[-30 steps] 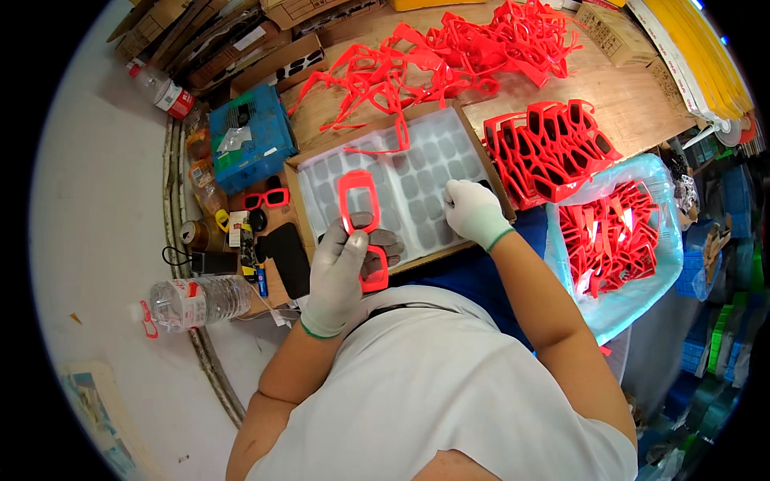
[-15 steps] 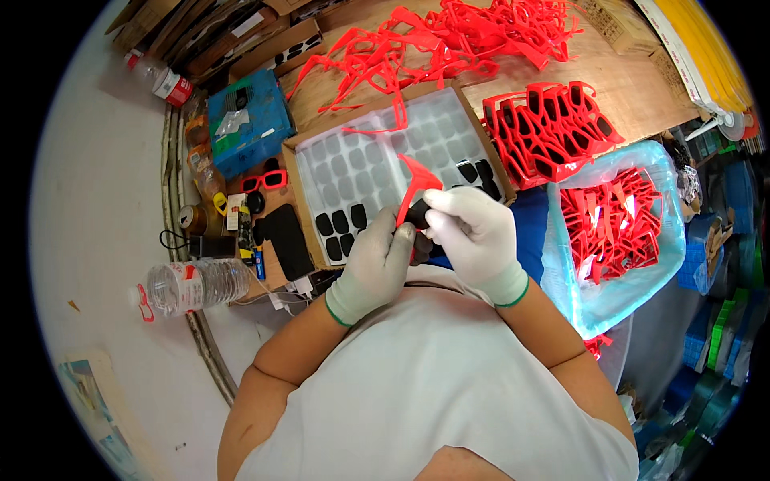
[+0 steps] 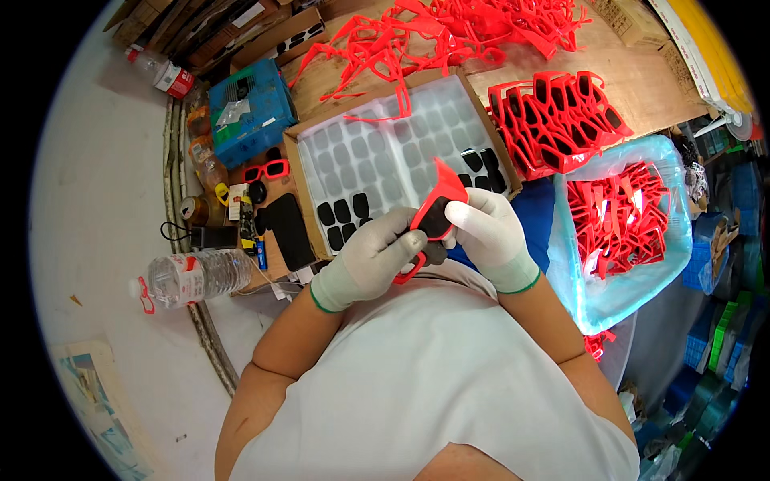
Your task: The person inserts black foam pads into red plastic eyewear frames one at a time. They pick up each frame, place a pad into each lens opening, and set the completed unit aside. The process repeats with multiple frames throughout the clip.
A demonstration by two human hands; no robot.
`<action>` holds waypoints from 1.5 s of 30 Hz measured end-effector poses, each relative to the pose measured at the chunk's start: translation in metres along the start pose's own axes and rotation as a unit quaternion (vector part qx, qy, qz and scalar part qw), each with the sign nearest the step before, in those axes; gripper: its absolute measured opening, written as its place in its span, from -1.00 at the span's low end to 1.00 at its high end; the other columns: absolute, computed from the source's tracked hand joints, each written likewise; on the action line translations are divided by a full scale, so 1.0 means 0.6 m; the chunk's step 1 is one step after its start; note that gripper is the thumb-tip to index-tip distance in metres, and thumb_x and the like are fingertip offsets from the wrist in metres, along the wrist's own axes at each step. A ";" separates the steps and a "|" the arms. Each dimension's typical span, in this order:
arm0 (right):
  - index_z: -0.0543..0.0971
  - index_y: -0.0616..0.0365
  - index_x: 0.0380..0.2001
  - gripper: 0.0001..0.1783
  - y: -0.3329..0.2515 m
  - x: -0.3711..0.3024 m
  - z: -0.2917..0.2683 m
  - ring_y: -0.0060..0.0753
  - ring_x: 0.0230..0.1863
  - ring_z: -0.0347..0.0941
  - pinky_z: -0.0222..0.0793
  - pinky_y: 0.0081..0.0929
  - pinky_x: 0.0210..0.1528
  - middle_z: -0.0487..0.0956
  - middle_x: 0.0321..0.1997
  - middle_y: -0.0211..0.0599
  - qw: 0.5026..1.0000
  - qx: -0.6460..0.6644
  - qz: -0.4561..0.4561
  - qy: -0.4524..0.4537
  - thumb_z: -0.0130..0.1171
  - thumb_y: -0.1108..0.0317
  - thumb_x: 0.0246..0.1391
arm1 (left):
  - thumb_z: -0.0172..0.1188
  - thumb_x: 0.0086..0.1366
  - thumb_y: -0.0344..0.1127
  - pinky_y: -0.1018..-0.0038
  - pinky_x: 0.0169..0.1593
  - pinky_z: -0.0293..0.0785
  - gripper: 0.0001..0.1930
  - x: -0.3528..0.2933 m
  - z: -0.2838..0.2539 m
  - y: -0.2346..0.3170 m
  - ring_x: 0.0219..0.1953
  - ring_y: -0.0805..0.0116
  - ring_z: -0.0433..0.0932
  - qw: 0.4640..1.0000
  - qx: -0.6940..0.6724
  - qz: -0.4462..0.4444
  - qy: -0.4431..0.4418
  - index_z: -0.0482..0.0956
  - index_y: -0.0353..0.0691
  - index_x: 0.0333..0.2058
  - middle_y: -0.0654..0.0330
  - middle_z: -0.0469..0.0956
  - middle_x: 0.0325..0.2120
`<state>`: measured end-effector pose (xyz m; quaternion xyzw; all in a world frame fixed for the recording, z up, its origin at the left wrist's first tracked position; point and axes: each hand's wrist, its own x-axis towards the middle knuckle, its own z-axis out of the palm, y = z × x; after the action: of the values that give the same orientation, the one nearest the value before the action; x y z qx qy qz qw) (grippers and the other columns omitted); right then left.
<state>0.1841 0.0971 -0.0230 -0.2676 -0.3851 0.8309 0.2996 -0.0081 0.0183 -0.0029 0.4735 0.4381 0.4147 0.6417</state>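
Observation:
Both my hands wear pale gloves with green cuffs and meet in front of my body. Between them is a red sunglasses frame (image 3: 451, 186), tilted, with a dark lens (image 3: 435, 222) at one of its openings. Fingers and thumb of my left hand (image 3: 373, 252) are closed round the frame's lower left part. My right hand (image 3: 493, 240) pinches its right side, thumb against the lens edge. Gloves hide part of the frame, so whether the lens is fully seated I cannot tell. Just beyond lies a cardboard box (image 3: 298, 180) with dark lenses (image 3: 342, 211) in rows under a translucent sheet.
Loose red frames (image 3: 481, 32) are heaped at the back. Stacked red sunglasses (image 3: 553, 120) stand right of the box. A blue-lined bin (image 3: 678, 216) of red pieces is at the right. Leftward are a phone (image 3: 289, 232), a blue box (image 3: 253, 112) and a water bottle (image 3: 200, 276).
The frame has turned, and its lens now faces up into view, against the red rim. My right hand has shifted slightly lower; my left hand has moved a little left and down.

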 end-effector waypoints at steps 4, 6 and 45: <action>0.61 0.30 -0.30 -0.73 -0.005 -0.005 -0.003 -0.66 -0.38 0.38 0.32 -0.61 -0.30 0.56 -0.39 -0.39 0.999 -0.046 0.016 0.021 0.15 0.26 0.21 | -0.06 0.47 -0.35 0.43 -0.12 0.50 -0.75 0.000 0.006 0.017 -0.26 0.43 0.55 0.999 0.022 -0.034 0.014 0.46 -0.37 -0.02 0.13 0.59 -0.31; 0.62 0.30 -0.29 -0.73 -0.008 -0.007 -0.002 -0.66 -0.39 0.38 0.32 -0.61 -0.30 0.56 -0.40 -0.40 0.999 -0.037 0.024 0.023 0.16 0.25 0.21 | -0.06 0.45 -0.37 0.43 -0.13 0.50 -0.76 -0.001 0.006 0.018 -0.28 0.43 0.55 0.998 0.044 -0.053 0.013 0.46 -0.37 -0.03 0.14 0.59 -0.34; 0.60 0.32 -0.22 -0.71 0.006 0.005 0.022 -0.64 -0.38 0.33 0.33 -0.56 -0.27 0.51 -0.41 -0.46 0.990 -0.141 -0.011 0.002 0.06 0.27 0.27 | -0.10 0.51 -0.25 0.51 -0.38 0.42 -0.71 -0.020 -0.001 -0.007 -0.55 0.49 0.48 0.986 0.111 -0.006 0.122 0.46 -0.39 -0.06 0.20 0.53 -0.60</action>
<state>0.1720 0.0914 -0.0191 -0.3043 -0.5006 0.7644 0.2692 -0.0117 0.0064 -0.0050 0.4851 0.5593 0.4146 0.5291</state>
